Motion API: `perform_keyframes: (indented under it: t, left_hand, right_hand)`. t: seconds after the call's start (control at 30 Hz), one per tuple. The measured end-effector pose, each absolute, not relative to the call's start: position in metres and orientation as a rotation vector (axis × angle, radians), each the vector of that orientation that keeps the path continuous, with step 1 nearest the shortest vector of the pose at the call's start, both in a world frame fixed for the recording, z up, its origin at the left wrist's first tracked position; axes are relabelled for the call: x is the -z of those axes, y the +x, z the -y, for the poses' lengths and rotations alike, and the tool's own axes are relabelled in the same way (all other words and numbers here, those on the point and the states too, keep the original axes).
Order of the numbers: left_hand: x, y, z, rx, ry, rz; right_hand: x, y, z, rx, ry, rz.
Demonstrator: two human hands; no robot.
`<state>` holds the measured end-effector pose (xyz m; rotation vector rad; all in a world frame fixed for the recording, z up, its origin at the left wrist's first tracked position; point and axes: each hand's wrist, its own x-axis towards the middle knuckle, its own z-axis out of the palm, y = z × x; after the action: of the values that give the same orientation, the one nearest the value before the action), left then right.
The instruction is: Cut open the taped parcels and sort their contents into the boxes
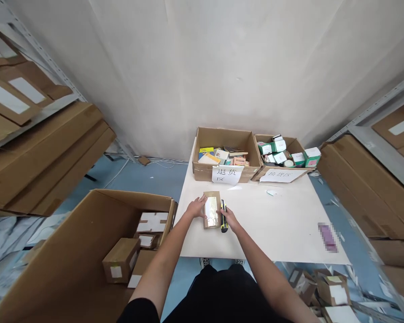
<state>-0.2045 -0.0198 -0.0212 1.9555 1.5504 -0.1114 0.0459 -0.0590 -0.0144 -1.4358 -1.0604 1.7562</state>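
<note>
A paper sign (227, 174) on the carton (202, 172) at 12 o'clock reads 退货区. The small brown parcel (212, 210) lies on the white surface (283, 224) in front of you, and its pale label is unreadable. Your left hand (197, 207) rests on its 9 o'clock edge, fingers spread flat. Your right hand (229, 219) touches the black-and-yellow knife (224, 215) at the parcel's 3 o'clock. I cannot tell whether those fingers grip it.

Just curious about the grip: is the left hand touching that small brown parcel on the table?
Touching. The head view shows the left hand with its fingers resting on the small brown parcel at its left edge, no gap.
</note>
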Motion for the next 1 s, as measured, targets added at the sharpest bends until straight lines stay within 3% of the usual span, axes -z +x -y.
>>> perform_keyframes:
  t: [0.17, 0.47, 1.0]
  left_hand:
    - [0.032, -0.162, 0.046, 0.094, 1.840, -1.722]
    - [0.021, -0.100, 0.067, 0.272, 1.630, -1.835]
    - [0.027, -0.095, 0.060, 0.271, 1.490, -1.851]
  right_hand:
    - [0.011, 0.071, 0.068, -1.562, -1.741, 1.238]
    - [-0.012, 0.031, 0.016, -1.020, -2.128, 2.190]
    - [-0.020, -0.008, -0.023, -1.087, -2.322, 2.504]
